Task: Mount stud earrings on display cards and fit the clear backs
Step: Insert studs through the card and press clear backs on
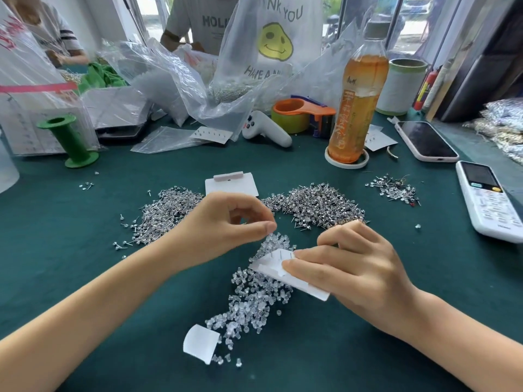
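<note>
The right hand is gripping a white display card tilted over the heap of clear backs, with two or three stud posts poking up through it, bare as far as I can tell. The left hand is pinching thumb to forefinger just above them, probably on a back, though it is too small to see. Large piles of loose studs and blank cards are waiting, so most of the work is remaining.
</note>
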`<action>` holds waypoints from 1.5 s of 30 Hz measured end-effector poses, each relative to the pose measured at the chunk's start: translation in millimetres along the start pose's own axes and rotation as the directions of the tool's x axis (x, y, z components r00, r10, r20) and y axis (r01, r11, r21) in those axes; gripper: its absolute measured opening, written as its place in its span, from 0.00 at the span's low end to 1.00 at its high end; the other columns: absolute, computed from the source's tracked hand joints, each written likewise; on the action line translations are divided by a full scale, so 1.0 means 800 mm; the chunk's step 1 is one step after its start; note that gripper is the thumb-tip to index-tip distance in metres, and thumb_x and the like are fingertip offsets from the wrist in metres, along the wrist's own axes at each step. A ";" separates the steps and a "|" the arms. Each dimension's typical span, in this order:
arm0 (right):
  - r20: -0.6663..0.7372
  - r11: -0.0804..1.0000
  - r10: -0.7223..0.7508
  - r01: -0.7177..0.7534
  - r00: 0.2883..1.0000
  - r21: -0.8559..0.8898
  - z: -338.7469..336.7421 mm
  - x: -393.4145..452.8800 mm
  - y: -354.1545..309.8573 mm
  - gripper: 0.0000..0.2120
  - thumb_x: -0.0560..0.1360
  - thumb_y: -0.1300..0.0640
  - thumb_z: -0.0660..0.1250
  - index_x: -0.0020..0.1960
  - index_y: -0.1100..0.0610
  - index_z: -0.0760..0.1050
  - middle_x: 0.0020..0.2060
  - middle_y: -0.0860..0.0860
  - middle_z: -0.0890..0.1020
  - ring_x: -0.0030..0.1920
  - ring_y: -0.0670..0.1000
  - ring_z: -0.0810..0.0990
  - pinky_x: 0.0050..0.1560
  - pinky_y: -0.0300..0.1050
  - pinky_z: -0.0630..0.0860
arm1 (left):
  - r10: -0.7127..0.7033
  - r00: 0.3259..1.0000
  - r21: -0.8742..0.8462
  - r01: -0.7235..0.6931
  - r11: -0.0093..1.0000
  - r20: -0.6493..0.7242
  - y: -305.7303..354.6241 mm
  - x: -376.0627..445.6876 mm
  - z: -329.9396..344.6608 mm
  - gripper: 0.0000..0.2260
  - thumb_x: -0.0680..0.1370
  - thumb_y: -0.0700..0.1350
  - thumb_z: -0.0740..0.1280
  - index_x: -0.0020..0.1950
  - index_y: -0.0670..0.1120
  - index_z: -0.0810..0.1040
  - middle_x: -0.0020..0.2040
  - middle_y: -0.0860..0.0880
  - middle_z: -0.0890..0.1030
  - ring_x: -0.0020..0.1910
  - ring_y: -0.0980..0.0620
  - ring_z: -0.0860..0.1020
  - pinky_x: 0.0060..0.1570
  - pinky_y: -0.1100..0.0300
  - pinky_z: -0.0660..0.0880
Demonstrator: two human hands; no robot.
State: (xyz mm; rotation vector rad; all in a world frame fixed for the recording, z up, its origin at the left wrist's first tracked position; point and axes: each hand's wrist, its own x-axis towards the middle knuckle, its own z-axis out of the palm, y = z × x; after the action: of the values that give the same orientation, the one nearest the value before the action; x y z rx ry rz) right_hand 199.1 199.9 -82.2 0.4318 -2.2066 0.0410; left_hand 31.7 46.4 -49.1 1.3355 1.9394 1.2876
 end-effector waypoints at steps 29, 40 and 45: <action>0.062 0.996 -0.086 0.087 0.994 -0.018 -0.002 0.004 -0.008 0.07 0.75 0.65 0.69 0.44 0.56 0.84 0.35 0.49 0.82 0.33 0.52 0.76 0.35 0.43 0.73 | 0.049 0.963 -0.028 -0.043 0.999 0.266 0.024 -0.023 0.017 0.03 0.75 0.39 0.71 0.46 0.47 0.82 0.41 0.52 0.84 0.42 0.56 0.80 0.45 0.63 0.76; 0.023 0.996 -0.077 0.077 0.997 -0.034 -0.002 0.005 -0.012 0.11 0.78 0.63 0.64 0.43 0.55 0.84 0.33 0.48 0.81 0.33 0.52 0.75 0.34 0.42 0.72 | 0.052 0.958 -0.032 -0.045 0.998 0.283 0.023 -0.023 0.020 0.04 0.74 0.38 0.71 0.45 0.47 0.82 0.39 0.55 0.82 0.39 0.59 0.78 0.42 0.66 0.74; 0.058 0.996 -0.083 0.084 0.995 -0.014 -0.002 0.004 -0.011 0.10 0.78 0.64 0.65 0.45 0.56 0.84 0.33 0.49 0.81 0.33 0.53 0.76 0.34 0.43 0.73 | 0.008 0.956 -0.132 0.033 0.991 0.293 0.021 -0.023 0.023 0.03 0.74 0.43 0.69 0.45 0.44 0.81 0.38 0.47 0.81 0.36 0.56 0.77 0.38 0.61 0.73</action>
State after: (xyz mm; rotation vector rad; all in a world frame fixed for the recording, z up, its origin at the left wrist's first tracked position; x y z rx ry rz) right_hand 201.3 191.0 -79.4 0.5215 -2.2417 -0.0353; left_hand 61.6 39.6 -44.9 1.3572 1.6263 1.1210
